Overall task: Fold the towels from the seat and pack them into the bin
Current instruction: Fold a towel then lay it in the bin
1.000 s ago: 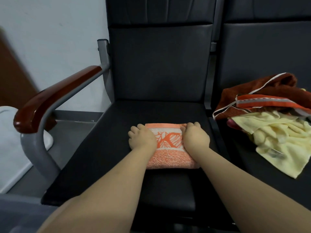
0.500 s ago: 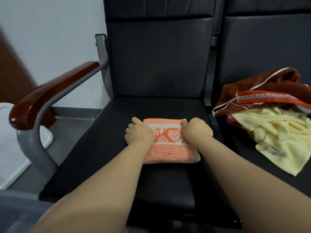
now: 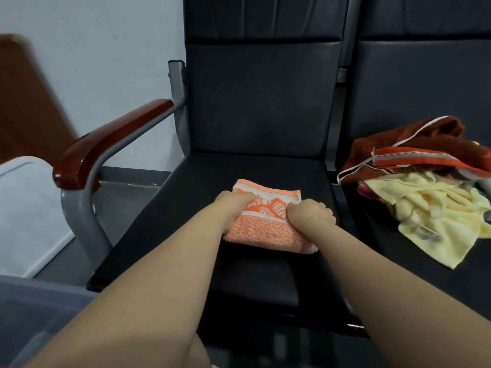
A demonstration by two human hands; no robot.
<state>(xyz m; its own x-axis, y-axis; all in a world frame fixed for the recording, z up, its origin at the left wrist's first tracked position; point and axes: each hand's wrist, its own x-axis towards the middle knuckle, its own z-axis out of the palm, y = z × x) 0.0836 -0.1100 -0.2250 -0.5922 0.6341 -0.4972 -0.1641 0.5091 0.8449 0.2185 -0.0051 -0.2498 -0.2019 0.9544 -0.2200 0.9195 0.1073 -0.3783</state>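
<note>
A folded orange towel (image 3: 268, 229) with a white leaf-patterned band lies on the black seat (image 3: 202, 256) in front of me. My left hand (image 3: 233, 204) holds its left side, fingers over the far corner. My right hand (image 3: 310, 213) is curled around its right edge, knuckles up. On the neighbouring seat to the right lies a loose pile: a brown towel with an orange striped border (image 3: 425, 144) and a crumpled pale yellow towel (image 3: 441, 219). A grey translucent bin (image 3: 39, 314) shows at the bottom left, its inside hidden.
A wooden armrest on a grey metal frame (image 3: 111, 139) stands between the seat and the floor at the left. A white flat object (image 3: 24, 208) lies on the floor beyond it. Black seat backs rise behind both seats.
Both hands went from pressing on top of the folded towel to curling around its side edges. The towel has turned slightly, and the bin has come into view at the bottom left.
</note>
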